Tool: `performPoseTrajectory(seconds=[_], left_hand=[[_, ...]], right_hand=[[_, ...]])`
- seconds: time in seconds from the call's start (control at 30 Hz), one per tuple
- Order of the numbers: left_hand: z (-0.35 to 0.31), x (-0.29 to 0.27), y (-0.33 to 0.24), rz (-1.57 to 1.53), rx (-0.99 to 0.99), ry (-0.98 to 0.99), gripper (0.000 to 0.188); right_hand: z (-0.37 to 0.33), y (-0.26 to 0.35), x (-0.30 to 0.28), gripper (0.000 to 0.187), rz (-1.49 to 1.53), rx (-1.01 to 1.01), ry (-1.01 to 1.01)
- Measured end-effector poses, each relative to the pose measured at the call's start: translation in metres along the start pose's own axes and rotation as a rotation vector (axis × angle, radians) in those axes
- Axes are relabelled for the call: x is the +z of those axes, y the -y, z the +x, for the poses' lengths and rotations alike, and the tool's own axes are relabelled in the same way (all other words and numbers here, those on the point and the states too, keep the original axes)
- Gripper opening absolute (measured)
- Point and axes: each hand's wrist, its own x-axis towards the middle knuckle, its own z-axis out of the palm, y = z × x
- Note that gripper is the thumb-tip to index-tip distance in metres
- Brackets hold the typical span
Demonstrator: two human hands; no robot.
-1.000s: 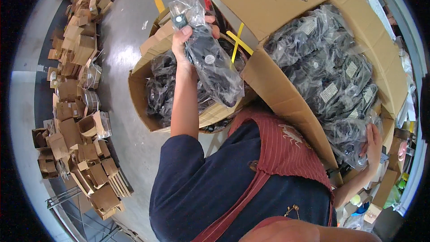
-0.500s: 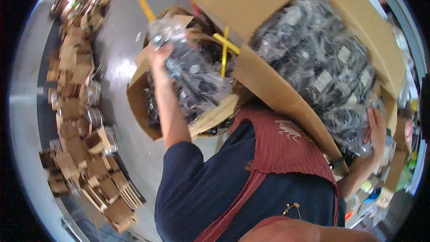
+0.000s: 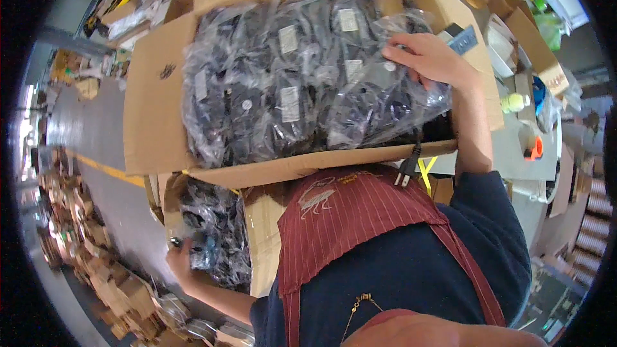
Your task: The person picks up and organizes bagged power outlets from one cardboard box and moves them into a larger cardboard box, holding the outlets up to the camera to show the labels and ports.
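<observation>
A large open cardboard box (image 3: pixel 154 115) stands in front of me, filled with dark items in clear plastic bags (image 3: pixel 244 90), several with white labels. My right hand (image 3: pixel 430 61) is at the box's right side, its fingers curled on a clear bag with a dark item (image 3: pixel 379 99). A black power plug (image 3: pixel 406 170) on a cord hangs over the near edge. Low on the left, my left hand (image 3: pixel 182 260) reaches into a smaller cardboard box (image 3: pixel 263 231) and grips a clear bag with a dark item (image 3: pixel 204 247). Blur hides part of its fingers.
A blue-grey card (image 3: pixel 463 40) sticks up by the large box's right flap. On the table (image 3: pixel 508 154) at right lie a small bottle (image 3: pixel 514 103) and an orange object (image 3: pixel 533 148). Piled cardboard boxes (image 3: pixel 128 292) line the floor at lower left, past a yellow line (image 3: pixel 106 166).
My view has turned toward the large box. My left hand has lowered the bagged item into the smaller box. My right hand has shifted to a bag in the large box.
</observation>
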Motion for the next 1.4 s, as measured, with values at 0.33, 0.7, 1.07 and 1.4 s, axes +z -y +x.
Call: performPoseTrajectory(seconds=[0.33, 0.7, 1.07, 1.4], left_hand=[[0.004, -0.070, -0.239, -0.236, 0.260, -0.518, 0.030], [-0.025, -0.116, -0.340, -0.059, 0.330, -1.041, 0.030], [0.013, -0.075, -0.313, 0.663, 0.279, -1.176, 0.050], [-0.106, -0.066, -0.515, -0.290, 1.090, 0.001, 0.045]], right_hand=[[0.013, -0.017, -0.001, 0.020, 0.014, -0.428, -0.619], [0.006, -0.028, -0.020, 0.018, 0.597, -0.413, -0.799], [-0.001, -0.003, -0.003, 0.016, 0.485, -0.518, -0.601], [-0.003, -0.003, -0.002, 0.016, 0.579, -0.574, -0.620]])
